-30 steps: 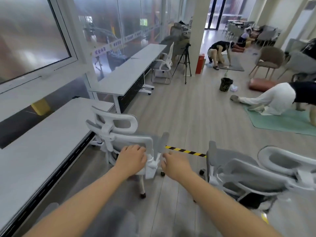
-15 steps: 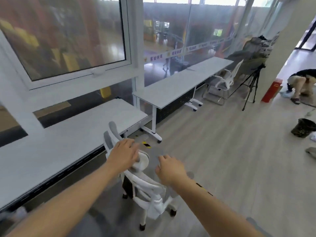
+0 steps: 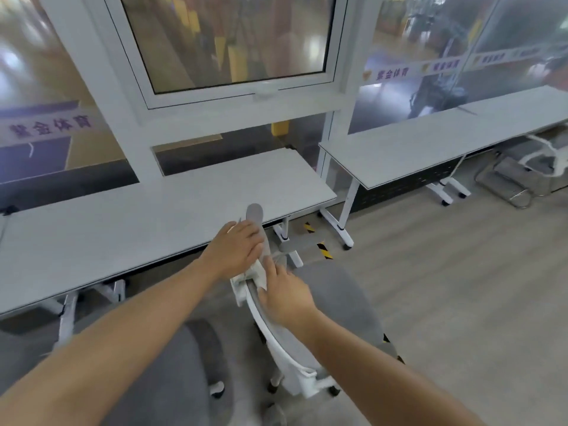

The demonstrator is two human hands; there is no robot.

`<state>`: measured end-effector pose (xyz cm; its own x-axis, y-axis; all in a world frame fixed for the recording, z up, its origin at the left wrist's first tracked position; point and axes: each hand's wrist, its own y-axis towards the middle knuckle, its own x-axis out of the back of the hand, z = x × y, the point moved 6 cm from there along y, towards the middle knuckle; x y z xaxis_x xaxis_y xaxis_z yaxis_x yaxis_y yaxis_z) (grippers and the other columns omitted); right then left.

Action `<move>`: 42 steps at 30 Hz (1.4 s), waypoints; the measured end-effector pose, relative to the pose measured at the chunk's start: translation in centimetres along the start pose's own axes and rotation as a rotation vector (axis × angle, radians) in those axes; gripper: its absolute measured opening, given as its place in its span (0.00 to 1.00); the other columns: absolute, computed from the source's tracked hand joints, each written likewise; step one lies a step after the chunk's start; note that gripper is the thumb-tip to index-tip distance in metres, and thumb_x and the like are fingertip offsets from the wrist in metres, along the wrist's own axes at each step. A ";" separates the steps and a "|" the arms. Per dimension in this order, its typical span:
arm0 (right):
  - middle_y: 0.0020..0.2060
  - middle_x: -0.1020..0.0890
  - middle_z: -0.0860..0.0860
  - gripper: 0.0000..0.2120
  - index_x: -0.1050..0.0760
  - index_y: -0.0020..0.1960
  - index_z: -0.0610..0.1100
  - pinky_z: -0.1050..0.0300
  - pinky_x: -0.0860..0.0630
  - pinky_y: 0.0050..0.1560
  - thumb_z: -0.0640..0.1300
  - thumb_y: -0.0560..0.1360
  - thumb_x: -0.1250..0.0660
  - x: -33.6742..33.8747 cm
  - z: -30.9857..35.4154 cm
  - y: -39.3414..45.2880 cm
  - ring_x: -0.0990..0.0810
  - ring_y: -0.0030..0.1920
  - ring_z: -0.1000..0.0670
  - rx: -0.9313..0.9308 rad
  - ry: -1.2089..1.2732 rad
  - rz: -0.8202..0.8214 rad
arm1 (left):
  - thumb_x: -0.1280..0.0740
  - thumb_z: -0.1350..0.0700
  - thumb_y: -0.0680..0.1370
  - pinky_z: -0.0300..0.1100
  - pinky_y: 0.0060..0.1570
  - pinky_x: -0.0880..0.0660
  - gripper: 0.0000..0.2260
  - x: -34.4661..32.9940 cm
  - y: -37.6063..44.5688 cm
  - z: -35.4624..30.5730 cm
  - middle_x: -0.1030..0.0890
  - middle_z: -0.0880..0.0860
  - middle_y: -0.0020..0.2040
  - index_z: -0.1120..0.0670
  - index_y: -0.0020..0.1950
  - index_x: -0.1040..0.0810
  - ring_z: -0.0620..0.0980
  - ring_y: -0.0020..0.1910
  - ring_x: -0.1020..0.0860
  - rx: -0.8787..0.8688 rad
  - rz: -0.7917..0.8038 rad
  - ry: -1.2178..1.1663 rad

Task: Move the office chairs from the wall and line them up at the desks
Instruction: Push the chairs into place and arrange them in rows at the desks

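The person stood over a white office chair with a grey mesh back and seat, seen from above and behind; it sat on the wood-look floor just in front of the near tabletop, its headrest reaching the tabletop's front edge. The left hand lay on the top of the chair back just under the headrest, fingers bent over the frame and gripping it; the right hand rested lower on the same frame, fingers laid along the upper rim of the backrest, though whether they curled round it could not be told. Both forearms reached in from the bottom of the view; a second grey seat showed at lower left, close beside the held chair. Beyond a gap to the right stood a second tabletop on white legs with castors; another white chair was parked at its far end. Yellow-and-black striped tape marked the floor between the two desks; a white-framed window wall rose behind both.
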<state>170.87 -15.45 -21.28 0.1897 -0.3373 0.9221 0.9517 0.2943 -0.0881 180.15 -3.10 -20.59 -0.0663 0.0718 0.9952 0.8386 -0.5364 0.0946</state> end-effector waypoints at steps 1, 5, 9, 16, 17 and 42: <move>0.66 0.29 0.45 0.30 0.51 0.79 0.46 0.50 0.31 0.44 0.51 0.83 0.43 -0.2 -0.1 0.7 0.23 0.58 0.40 0.010 0.027 0.015 | 0.56 0.44 0.82 0.49 0.72 0.43 0.25 -0.2 0.8 0.7 0.26 0.46 0.68 0.49 0.64 0.23 0.47 0.74 0.36 0.000 0.012 -0.025; 0.75 0.36 0.44 0.32 0.56 0.81 0.43 0.50 0.30 0.48 0.43 0.83 0.43 -0.9 -0.8 2.0 0.25 0.62 0.40 0.024 0.027 0.098 | 0.54 0.44 0.83 0.49 0.75 0.49 0.24 -1.2 3.8 2.6 0.23 0.42 0.63 0.49 0.60 0.20 0.45 0.73 0.36 -0.069 0.046 -0.110; 0.78 0.41 0.43 0.31 0.56 0.81 0.39 0.48 0.26 0.54 0.41 0.83 0.44 -1.4 -1.6 2.0 0.25 0.64 0.38 0.074 0.001 0.108 | 0.50 0.46 0.83 0.50 0.75 0.49 0.20 -1.3 4.8 3.6 0.20 0.43 0.56 0.50 0.52 0.19 0.47 0.67 0.29 -0.110 -0.011 -0.157; 0.57 0.17 0.44 0.39 0.37 0.72 0.36 0.59 0.22 0.31 0.46 0.69 0.21 -1.0 -2.4 0.8 0.15 0.40 0.46 0.276 -0.097 -0.019 | 0.47 0.49 0.82 0.52 0.75 0.45 0.16 -1.5 3.0 3.1 0.21 0.44 0.50 0.50 0.47 0.20 0.47 0.63 0.27 -0.064 -0.094 -0.105; 0.55 0.16 0.46 0.39 0.35 0.71 0.36 0.61 0.23 0.29 0.47 0.67 0.20 -1.0 -2.7 0.5 0.15 0.38 0.48 0.307 -0.118 -0.036 | 0.47 0.50 0.81 0.52 0.75 0.44 0.16 -1.5 2.6 2.6 0.21 0.44 0.49 0.51 0.47 0.21 0.48 0.62 0.27 -0.057 -0.104 -0.109; 0.42 0.22 0.51 0.25 0.27 0.50 0.48 0.54 0.34 0.38 0.64 0.80 0.54 8.6 -25.5 -12.3 0.23 0.42 0.47 0.637 -0.234 0.007 | 0.46 0.46 0.83 0.44 0.53 0.35 0.12 -1.1 -4.3 -27.1 0.30 0.48 0.48 0.51 0.48 0.29 0.50 0.48 0.32 0.462 -0.173 0.013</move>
<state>166.98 -44.80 -21.87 0.0702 -0.1522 0.9859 0.6091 0.7892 0.0784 161.97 -23.68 -21.46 -0.2300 0.1150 0.9664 0.9667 -0.0879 0.2405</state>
